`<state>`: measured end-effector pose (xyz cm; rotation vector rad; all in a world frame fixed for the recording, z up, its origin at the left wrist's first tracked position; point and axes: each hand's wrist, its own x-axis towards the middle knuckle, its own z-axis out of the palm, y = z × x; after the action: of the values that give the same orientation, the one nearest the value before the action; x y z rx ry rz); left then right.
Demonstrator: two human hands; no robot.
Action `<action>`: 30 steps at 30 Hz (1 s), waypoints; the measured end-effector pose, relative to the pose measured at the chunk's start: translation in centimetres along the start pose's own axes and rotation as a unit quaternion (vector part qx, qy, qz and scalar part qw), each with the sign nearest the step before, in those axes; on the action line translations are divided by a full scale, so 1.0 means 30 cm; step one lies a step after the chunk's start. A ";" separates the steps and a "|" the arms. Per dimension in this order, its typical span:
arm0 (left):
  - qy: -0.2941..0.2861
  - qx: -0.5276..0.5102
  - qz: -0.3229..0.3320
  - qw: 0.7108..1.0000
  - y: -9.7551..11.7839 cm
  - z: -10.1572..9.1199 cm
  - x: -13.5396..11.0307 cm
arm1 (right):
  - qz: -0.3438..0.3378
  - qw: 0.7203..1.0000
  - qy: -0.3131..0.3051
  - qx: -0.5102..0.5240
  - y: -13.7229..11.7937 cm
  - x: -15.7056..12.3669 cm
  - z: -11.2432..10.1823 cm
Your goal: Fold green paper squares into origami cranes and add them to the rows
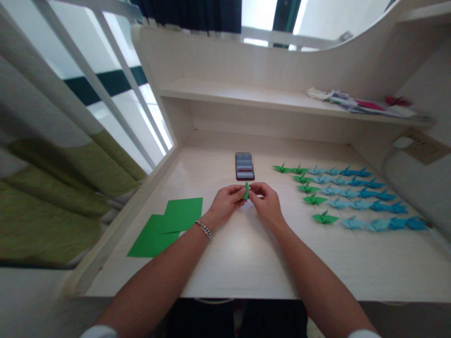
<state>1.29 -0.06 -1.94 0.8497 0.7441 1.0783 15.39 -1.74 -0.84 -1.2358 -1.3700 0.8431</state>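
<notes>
A small folded green paper piece [247,190] is pinched between both hands above the middle of the pale wooden desk [246,253]. My left hand [227,202], with a chain bracelet on its wrist, grips the piece from the left. My right hand [267,201] grips it from the right with thumb and fingertips. Just behind the hands a phone [244,165] lies flat on the desk.
Flat green paper sheets [165,226] lie at the left of the desk. Rows of folded paper cranes, green ones [310,188] and blue ones [366,202], cover the right side. A shelf [246,96] above holds papers [355,103]. A wall socket [419,145] and cable are at right.
</notes>
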 end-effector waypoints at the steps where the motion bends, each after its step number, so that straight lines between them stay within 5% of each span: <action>1: -0.002 0.000 -0.002 1.000 -0.001 0.001 0.000 | -0.007 1.000 0.003 -0.006 -0.002 -0.002 -0.002; 11: -0.023 0.008 -0.030 0.999 0.009 -0.002 -0.008 | -0.065 0.997 0.017 -0.029 -0.017 -0.001 -0.020; 30: -0.077 0.049 -0.097 0.991 0.046 -0.043 -0.014 | -0.057 0.995 -0.074 -0.020 -0.014 0.007 -0.040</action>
<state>-0.52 0.15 -1.33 0.9126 0.7374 0.7993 16.48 -1.79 -0.16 -1.1322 -1.5679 0.8433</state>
